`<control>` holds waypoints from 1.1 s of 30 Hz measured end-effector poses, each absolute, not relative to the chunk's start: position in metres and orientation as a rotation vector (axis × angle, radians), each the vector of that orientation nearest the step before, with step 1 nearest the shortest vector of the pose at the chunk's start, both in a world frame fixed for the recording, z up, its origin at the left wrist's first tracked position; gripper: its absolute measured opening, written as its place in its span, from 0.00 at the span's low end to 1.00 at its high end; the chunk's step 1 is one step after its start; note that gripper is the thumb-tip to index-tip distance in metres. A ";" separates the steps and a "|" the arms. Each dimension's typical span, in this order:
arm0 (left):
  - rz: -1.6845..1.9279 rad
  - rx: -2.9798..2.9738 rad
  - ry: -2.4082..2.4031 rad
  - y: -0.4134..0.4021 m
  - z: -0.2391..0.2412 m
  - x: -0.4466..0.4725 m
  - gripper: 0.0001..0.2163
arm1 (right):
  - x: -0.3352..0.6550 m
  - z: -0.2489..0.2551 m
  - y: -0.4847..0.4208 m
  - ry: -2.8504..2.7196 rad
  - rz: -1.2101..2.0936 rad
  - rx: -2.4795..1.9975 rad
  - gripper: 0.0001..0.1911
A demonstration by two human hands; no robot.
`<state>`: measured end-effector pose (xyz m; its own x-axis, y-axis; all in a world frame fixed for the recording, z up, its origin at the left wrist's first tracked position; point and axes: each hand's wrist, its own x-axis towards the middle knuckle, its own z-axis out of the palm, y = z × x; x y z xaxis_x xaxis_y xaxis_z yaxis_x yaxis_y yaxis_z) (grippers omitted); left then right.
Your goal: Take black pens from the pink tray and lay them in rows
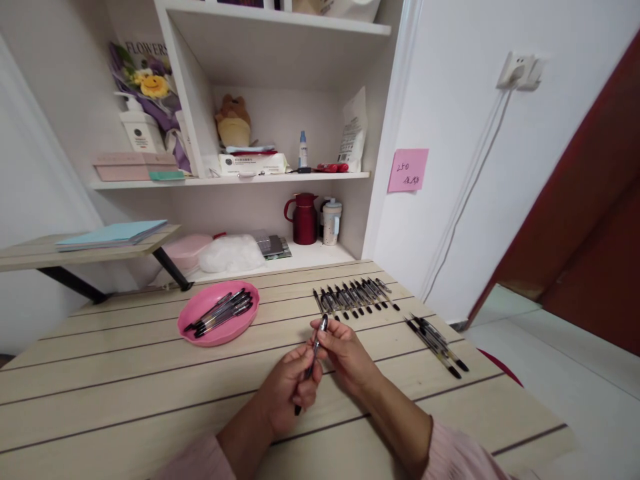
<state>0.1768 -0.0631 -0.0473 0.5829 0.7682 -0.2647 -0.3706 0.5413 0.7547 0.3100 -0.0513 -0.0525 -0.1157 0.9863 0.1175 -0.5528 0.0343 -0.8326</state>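
Between both hands, above the striped table, is a black pen (317, 348), slanting up and to the right. My left hand (291, 385) is closed around its lower part. At its upper end, my right hand (348, 351) pinches the pen between thumb and fingers. Just beyond the hands lies a row of several black pens (354, 297), side by side. A smaller group of pens (436, 343) lies to the right. On the left stands a pink bowl (218, 341) with several pens (223, 313) in it.
A wooden table (150, 400) with dark stripes fills the foreground. Behind it, white shelves (240, 179) hold a red jug (305, 219), a cup (331, 222) and a plastic bag (230, 253). A raised stand (30, 252) with blue paper (117, 233) is at the left.
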 end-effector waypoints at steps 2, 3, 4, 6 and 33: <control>0.688 0.662 0.568 -0.064 -0.044 0.174 0.10 | 0.311 -0.048 -0.053 -0.875 1.517 -0.569 0.17; 0.672 0.657 0.544 -0.064 -0.043 0.173 0.10 | 0.312 -0.047 -0.054 -0.870 1.536 -0.544 0.17; 0.664 0.660 0.532 -0.064 -0.042 0.172 0.09 | 0.311 -0.045 -0.055 -0.870 1.554 -0.526 0.17; 0.698 0.688 0.546 -0.065 -0.042 0.174 0.09 | 0.310 -0.044 -0.055 -0.867 1.573 -0.509 0.18; 0.719 0.843 0.599 -0.066 -0.051 0.178 0.12 | 0.325 -0.047 -0.042 -0.632 1.274 -0.617 0.20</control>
